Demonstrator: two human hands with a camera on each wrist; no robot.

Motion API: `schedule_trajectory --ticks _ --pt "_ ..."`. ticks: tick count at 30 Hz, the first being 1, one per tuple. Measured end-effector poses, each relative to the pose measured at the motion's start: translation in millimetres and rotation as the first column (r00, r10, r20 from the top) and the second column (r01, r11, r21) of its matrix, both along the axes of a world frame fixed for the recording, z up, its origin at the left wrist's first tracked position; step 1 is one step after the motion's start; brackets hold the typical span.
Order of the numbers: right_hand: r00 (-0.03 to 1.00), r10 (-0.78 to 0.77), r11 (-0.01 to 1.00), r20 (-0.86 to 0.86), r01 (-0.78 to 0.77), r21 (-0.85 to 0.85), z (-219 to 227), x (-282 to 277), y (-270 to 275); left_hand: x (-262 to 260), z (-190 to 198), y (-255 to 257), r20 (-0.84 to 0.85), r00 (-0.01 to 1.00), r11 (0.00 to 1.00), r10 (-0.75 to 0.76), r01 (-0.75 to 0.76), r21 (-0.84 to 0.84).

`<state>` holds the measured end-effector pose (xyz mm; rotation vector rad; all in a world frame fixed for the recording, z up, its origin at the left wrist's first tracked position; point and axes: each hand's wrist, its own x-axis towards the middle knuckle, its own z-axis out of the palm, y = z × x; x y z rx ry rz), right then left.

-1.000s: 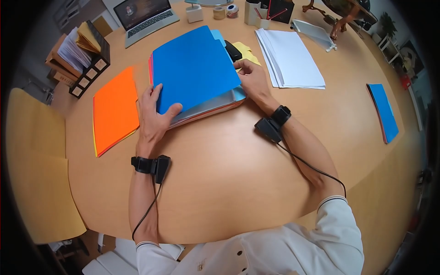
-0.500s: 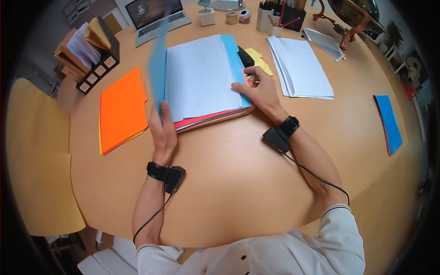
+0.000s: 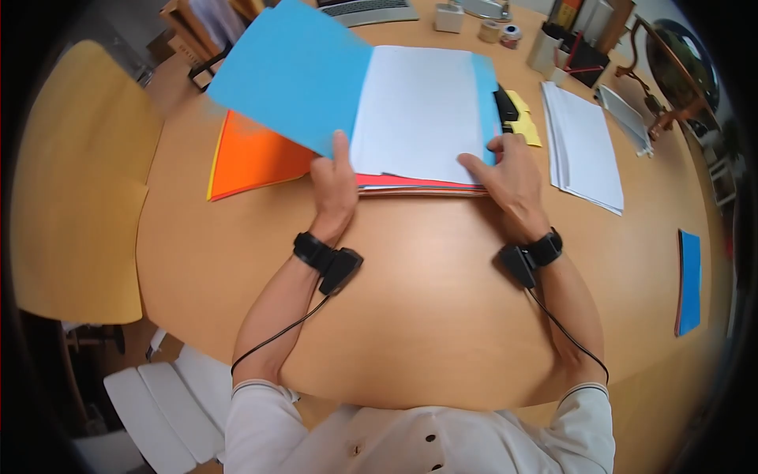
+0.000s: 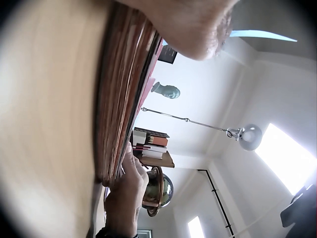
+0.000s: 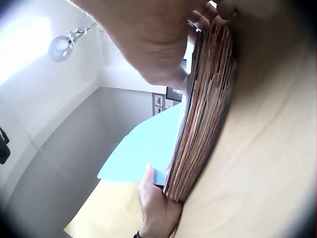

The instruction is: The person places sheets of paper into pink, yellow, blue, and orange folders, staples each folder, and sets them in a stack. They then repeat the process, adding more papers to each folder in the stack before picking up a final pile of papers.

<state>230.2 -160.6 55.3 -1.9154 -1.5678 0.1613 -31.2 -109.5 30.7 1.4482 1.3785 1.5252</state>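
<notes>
A blue folder [image 3: 292, 79] lies open on top of a thick stack of folders and papers [image 5: 205, 109], its light blue cover swung out to the left. White paper [image 3: 418, 110] lies inside it. My left hand [image 3: 335, 189] is at the near left corner and holds the cover near its fold, thumb raised against the inner side, other fingers hidden beneath. On the right side, my right hand [image 3: 513, 178] grips the stack's edge. Its thumb lies over the paper while the fingers bend around the side.
Under the raised cover lies an orange folder [image 3: 257, 162]. Right of the stack are a black object [image 3: 505, 104], yellow paper [image 3: 523, 122] and white sheets [image 3: 580, 150]. A narrow blue bundle [image 3: 689, 280] sits farther right. Behind are a laptop [image 3: 371, 11], tape rolls [image 3: 489, 31] and a globe [image 3: 683, 67].
The top folder's blue cover has been lifted and turned over to the left, uncovering the white paper. My left hand has stayed at the left edge; my right hand has settled over the right edge.
</notes>
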Motion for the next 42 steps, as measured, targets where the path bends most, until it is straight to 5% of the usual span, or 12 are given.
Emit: schedule_trajectory --ticks 3,13,15,17,19,23,25,27,33,35,36,42 --pt "1.0 -0.005 0.998 0.015 0.006 -0.056 3 -4 -3 2 -9 8 0.02 1.0 0.99 -0.004 0.001 0.143" --pt "0.999 -0.029 1.0 -0.025 0.029 -0.012 -1 -6 -3 -5 6 -1 -0.021 0.998 0.999 -0.051 0.051 -0.02" --pt "0.992 0.064 0.95 -0.107 -0.028 0.313 -21 1 2 -2 3 0 0.024 1.0 1.0 -0.012 0.011 0.015" --pt "0.988 0.076 0.932 -0.138 -0.021 0.363 -29 6 6 1 3 1 0.078 0.997 0.999 -0.002 -0.002 0.054" --pt "0.978 0.078 0.911 -0.191 0.008 0.413 -21 8 3 -3 7 -1 0.019 0.997 0.987 0.077 -0.073 -0.14" --pt "0.921 0.048 0.85 -0.386 0.165 0.5 -13 12 2 0 10 -2 -0.008 0.986 0.978 0.169 -0.169 -0.124" --pt "0.931 -0.018 0.815 -0.364 0.225 0.534 -13 24 5 -3 5 0 -0.043 0.98 0.974 0.196 -0.2 -0.111" --pt "0.924 -0.043 0.72 -0.379 0.292 0.63 -10 44 10 8 16 -6 0.097 0.976 0.98 0.194 -0.188 -0.067" --pt "0.865 -0.255 0.554 -0.432 0.496 0.668 -18 135 10 -1 4 0 0.023 0.994 0.989 0.109 -0.106 -0.1" --pt "0.839 -0.361 0.486 -0.407 0.541 0.686 -21 162 5 7 5 0 0.104 0.984 0.979 0.148 -0.16 0.127" --pt "0.831 -0.39 0.468 -0.398 0.551 0.691 -22 170 2 5 3 0 0.123 0.983 0.985 0.135 -0.146 0.087" --pt "0.762 -0.551 0.529 -0.34 0.634 0.564 -24 199 -22 -9 -1 3 0.086 0.985 0.982 0.146 -0.135 -0.129"
